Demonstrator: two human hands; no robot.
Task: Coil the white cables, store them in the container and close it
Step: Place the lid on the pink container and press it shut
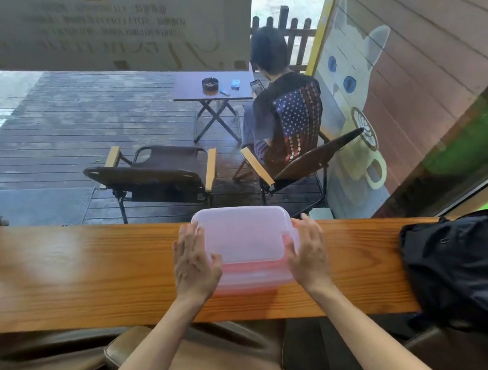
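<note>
I see my left hand [195,262] and right hand [307,249] flat, fingers straight, pressing opposite sides of the lidded pink container [246,241]; black backpack [481,273] lies to its right.

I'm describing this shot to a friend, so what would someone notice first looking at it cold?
First, the translucent pink container in the middle of the long wooden counter, its lid on, with the left hand and right hand flat against its sides. Next, the black backpack at the counter's right end. Through the window, a seated person looks at a phone.
</note>
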